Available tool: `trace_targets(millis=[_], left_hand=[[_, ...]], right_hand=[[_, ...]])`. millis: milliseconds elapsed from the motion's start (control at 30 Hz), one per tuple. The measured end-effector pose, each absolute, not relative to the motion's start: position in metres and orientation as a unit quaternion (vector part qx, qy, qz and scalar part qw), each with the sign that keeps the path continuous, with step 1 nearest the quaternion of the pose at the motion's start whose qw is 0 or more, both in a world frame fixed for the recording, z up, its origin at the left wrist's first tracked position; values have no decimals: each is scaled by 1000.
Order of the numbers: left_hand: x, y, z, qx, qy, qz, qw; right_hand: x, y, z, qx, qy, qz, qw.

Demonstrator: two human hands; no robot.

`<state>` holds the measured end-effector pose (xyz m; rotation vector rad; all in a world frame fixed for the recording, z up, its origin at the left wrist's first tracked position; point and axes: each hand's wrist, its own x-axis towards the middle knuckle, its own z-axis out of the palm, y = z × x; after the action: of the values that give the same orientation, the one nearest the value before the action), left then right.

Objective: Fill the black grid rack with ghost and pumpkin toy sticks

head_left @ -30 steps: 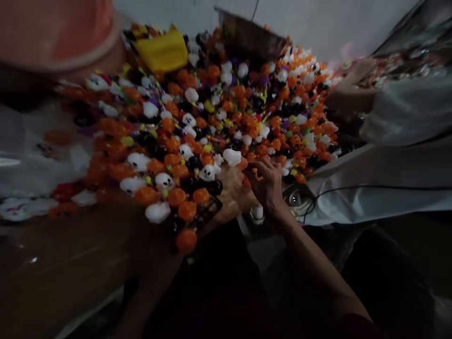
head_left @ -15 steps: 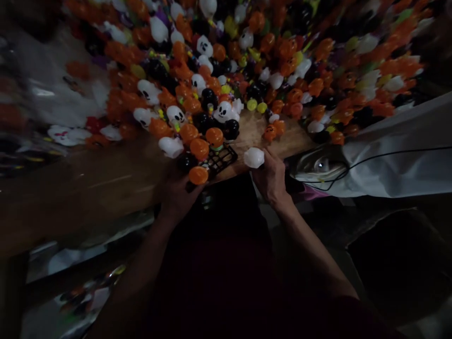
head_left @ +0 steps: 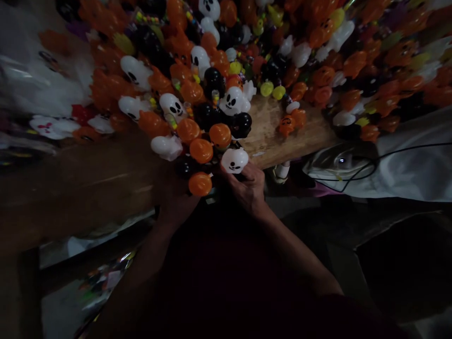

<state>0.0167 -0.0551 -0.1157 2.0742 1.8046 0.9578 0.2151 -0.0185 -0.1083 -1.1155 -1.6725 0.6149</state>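
My right hand (head_left: 250, 187) is closed round a white skull-faced candy toy (head_left: 234, 160). The rounded head shows above my fingers, but its lower part is hidden. Beside it, my left hand (head_left: 179, 200) lies in deep shadow at the table edge, curled under a small cluster of toys; its grip is hidden. Orange round-headed toys (head_left: 200, 184) and a black one (head_left: 185, 167) stand right over that hand. Another orange toy (head_left: 220, 135) and a white toy (head_left: 167, 147) are close behind. The black grid rack is mostly covered now.
A large heap of orange, white, black and yellow toys, including a white skull toy (head_left: 173, 107), covers the wooden table (head_left: 278, 148). A clear plastic bag (head_left: 21, 80) lies at left. White cloth (head_left: 406, 165) with a black cable (head_left: 406, 149) hangs at right.
My right hand has moved left with the white toy, up against the cluster at my left hand, and the toy's face now shows. The view has come closer to the table.
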Motion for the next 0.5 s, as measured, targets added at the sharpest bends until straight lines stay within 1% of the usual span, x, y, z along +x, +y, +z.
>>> trace_targets(millis=[133, 200, 300, 400, 500], left_hand=[[12, -53, -123, 725, 610, 316, 41], [12, -51, -128, 728, 606, 319, 15], [15, -57, -128, 743, 574, 345, 2], [21, -78, -104, 718, 582, 383, 4], [30, -95, -61, 702, 564, 434, -18]], right_hand=[[210, -18, -122, -477, -700, 252, 468], [212, -18, -124, -479, -709, 210, 473], [212, -18, -125, -452, -743, 146, 472], [210, -18, -127, -427, -766, 141, 460], [208, -18, -127, -451, -767, 162, 428]])
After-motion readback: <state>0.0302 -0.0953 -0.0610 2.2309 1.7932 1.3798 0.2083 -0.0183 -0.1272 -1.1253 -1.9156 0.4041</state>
